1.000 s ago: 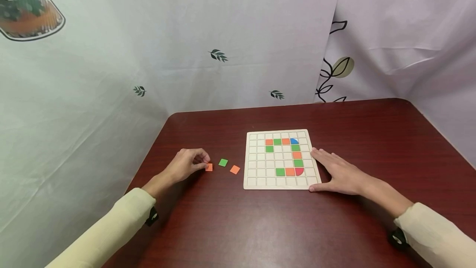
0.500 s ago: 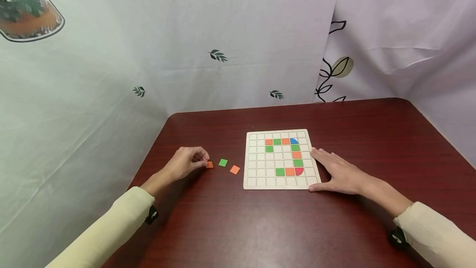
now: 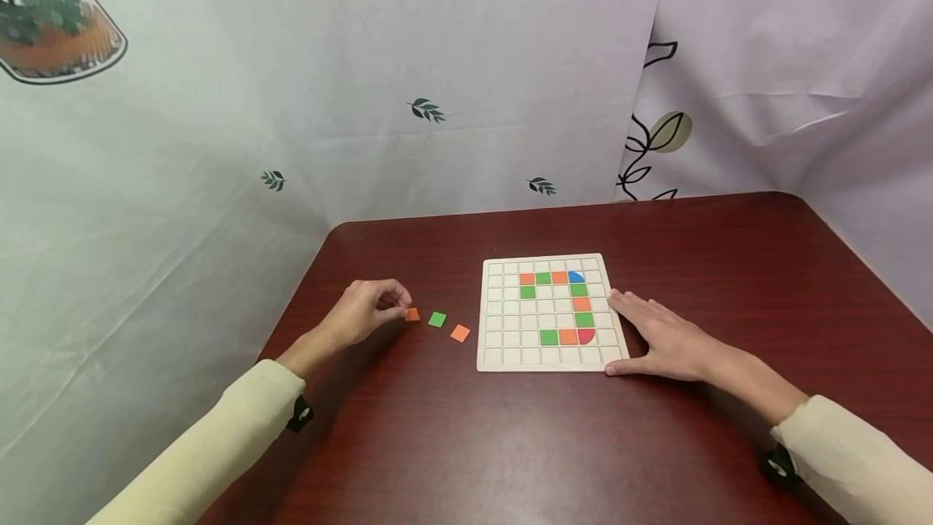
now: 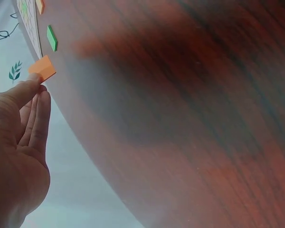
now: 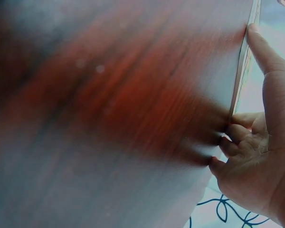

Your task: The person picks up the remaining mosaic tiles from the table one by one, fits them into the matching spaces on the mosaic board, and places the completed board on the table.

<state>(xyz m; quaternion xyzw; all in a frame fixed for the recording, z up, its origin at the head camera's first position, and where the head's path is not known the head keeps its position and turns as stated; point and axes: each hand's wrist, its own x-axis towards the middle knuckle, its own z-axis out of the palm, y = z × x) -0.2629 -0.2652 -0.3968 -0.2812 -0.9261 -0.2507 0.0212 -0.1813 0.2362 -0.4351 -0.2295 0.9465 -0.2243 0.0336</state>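
Note:
Between thumb and fingertips my left hand [image 3: 364, 310] pinches an orange square tile [image 4: 43, 69], held tilted up in the left wrist view. A green square tile [image 3: 437, 320] and a second orange tile [image 3: 460, 334] lie flat on the table to the right of that hand. Beyond them sits a pale wooden grid board [image 3: 510, 314], with green and orange tiles plus a blue and a red rounded piece in its cells. My right hand [image 3: 666, 343] rests along the board's right side, fingers and thumb spread, touching its edge.
Everything stands on a dark red-brown wooden table [image 3: 466, 444] with rounded far corners. Pale fabric [image 3: 481, 63] printed with leaves and plants hangs behind and at both sides of it.
The left hand has taken hold of the orange tile, which has lifted and shifted slightly away from me. The right hand, the board and the other loose tiles keep their places.

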